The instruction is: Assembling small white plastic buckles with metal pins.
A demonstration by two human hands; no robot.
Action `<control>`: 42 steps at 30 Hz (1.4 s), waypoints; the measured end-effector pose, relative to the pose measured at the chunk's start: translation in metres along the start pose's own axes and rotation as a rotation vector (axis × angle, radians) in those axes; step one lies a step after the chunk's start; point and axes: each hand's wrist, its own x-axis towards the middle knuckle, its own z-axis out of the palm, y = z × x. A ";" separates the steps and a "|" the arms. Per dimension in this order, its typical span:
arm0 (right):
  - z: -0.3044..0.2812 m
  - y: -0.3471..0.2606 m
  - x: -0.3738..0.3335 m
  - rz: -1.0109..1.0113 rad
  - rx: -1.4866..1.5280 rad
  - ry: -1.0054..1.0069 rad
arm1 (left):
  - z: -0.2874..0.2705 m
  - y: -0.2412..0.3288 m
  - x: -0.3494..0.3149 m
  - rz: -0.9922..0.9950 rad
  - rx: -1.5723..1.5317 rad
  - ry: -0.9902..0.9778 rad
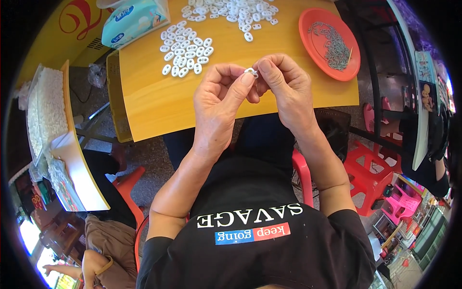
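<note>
Pinching a small white piece (pixel 250 72) between thumb and curled fingers of the left hand (pixel 219 91), just above the counter (pixel 159 106), with the right hand (pixel 286 89) drawn nearly closed at its other side, fingertips close against it; cannot tell whether gripping it too. Beyond, on smooth yellow wood grain, hard, plastic-looking white ovals (pixel 191 47) with two holes each, loosely clustered near a larger heap (pixel 236 9); to the right, in a shallow round red plate (pixel 320 62), thin grey metallic bits (pixel 337 48) and a slim pale stick (pixel 350 56).
</note>
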 end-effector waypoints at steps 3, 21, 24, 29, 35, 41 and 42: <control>0.001 0.000 -0.001 -0.038 -0.048 0.007 | 0.001 0.000 0.000 0.005 0.005 0.001; 0.007 0.000 -0.001 -0.109 -0.132 0.070 | 0.002 0.001 -0.002 0.017 0.028 0.018; 0.009 0.000 -0.002 -0.115 -0.141 0.083 | 0.002 0.001 -0.002 0.024 0.031 0.021; 0.016 -0.003 -0.004 -0.145 -0.142 0.090 | 0.005 -0.001 -0.004 0.059 0.026 0.047; 0.021 -0.001 -0.001 -0.284 -0.234 0.108 | 0.006 -0.005 -0.004 0.145 0.090 0.060; 0.020 0.012 0.002 -0.272 -0.207 0.170 | 0.008 -0.014 0.003 0.170 0.122 0.122; 0.018 0.016 0.006 -0.214 -0.197 0.170 | 0.006 -0.016 0.008 0.148 0.137 0.120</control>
